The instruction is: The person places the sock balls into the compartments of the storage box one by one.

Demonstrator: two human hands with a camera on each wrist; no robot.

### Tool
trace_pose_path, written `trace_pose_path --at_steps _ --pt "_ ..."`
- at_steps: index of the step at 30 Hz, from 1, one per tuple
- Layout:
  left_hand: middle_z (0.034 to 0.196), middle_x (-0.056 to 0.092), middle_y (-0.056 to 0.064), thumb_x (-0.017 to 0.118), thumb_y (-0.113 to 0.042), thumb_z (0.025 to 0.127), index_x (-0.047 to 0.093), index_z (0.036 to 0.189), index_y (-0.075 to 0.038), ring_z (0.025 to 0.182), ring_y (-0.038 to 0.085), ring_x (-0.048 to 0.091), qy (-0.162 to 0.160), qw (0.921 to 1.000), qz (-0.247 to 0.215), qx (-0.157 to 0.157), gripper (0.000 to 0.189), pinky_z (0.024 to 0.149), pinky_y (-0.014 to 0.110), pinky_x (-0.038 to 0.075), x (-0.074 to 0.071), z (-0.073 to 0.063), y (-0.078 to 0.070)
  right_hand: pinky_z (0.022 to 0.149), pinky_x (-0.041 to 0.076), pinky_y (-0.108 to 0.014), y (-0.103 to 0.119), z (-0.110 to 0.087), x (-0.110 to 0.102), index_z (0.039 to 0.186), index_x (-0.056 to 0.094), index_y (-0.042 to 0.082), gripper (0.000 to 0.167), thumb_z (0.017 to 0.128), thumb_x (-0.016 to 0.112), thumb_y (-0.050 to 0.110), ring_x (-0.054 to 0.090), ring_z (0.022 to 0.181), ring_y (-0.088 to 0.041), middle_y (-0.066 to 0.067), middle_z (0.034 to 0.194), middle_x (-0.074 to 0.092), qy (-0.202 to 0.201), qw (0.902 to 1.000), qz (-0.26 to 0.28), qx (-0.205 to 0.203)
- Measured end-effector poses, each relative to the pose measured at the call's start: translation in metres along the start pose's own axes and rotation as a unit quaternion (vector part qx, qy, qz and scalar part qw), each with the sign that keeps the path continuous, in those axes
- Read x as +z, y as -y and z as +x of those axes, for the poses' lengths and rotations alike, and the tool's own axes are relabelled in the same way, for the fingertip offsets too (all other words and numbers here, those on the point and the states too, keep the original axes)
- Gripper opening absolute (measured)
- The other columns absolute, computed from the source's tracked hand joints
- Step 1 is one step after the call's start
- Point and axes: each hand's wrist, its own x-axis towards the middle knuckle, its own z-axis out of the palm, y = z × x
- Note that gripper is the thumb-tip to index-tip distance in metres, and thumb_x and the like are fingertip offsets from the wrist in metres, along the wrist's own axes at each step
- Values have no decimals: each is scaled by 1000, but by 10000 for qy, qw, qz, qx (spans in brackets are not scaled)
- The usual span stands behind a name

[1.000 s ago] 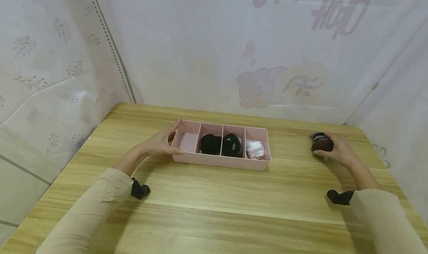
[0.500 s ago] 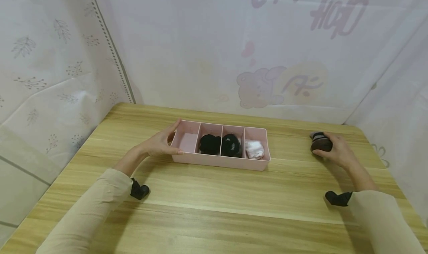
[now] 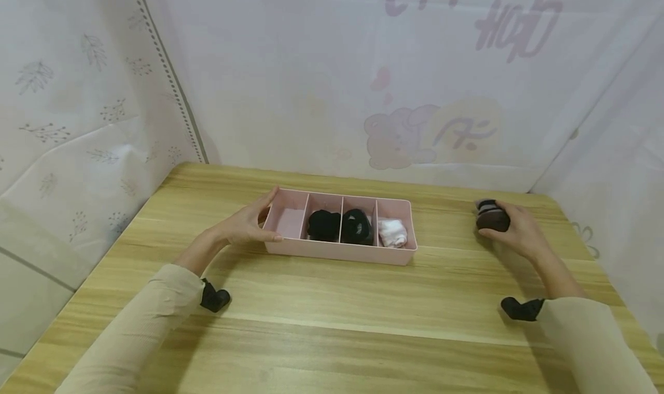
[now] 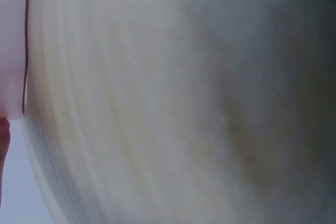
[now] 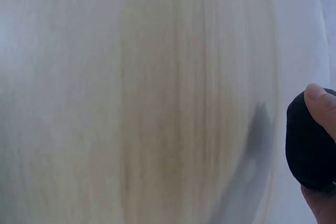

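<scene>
A pink divided storage box stands on the wooden table in the head view. My left hand grips its left end, thumb on the front wall and fingers at the back corner. Two middle compartments hold black rolled socks and a second black roll. White rolled socks lie in the right-end compartment; the left-end one has only its pink floor showing. Off to the right, my right hand pinches dark brown rolled socks with grey bands between thumb and fingers.
The wooden table carries the box near its far side. Behind it hangs a pale printed cloth, with more cloth at both sides. Black wrist mounts stick out from both sleeves.
My right hand has shifted slightly left and upward in the head view, bringing the dark brown rolled socks along. My left hand keeps its grip on the box; the view has shifted a little.
</scene>
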Motion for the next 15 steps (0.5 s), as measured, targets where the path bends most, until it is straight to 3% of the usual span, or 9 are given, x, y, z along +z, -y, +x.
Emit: trace_pose_path --at_steps 5,15 --pt "156 -7 19 78 -14 76 -9 151 -11 137 42 22 16 10000 -93 33 115 109 54 27 0 -1 0 79 39 -64 13 5 0 138 31 -13 84 80 75 29 39 108 -55 -43 127 38 -28 10000 48 -41" --pt "156 -8 19 78 -15 76 -9 151 -12 139 42 17 26 10000 -71 29 115 110 54 23 0 -1 -1 78 41 -61 46 15 2 133 40 -13 78 72 81 14 44 107 -52 -38 124 45 -518 9962 100 -696"
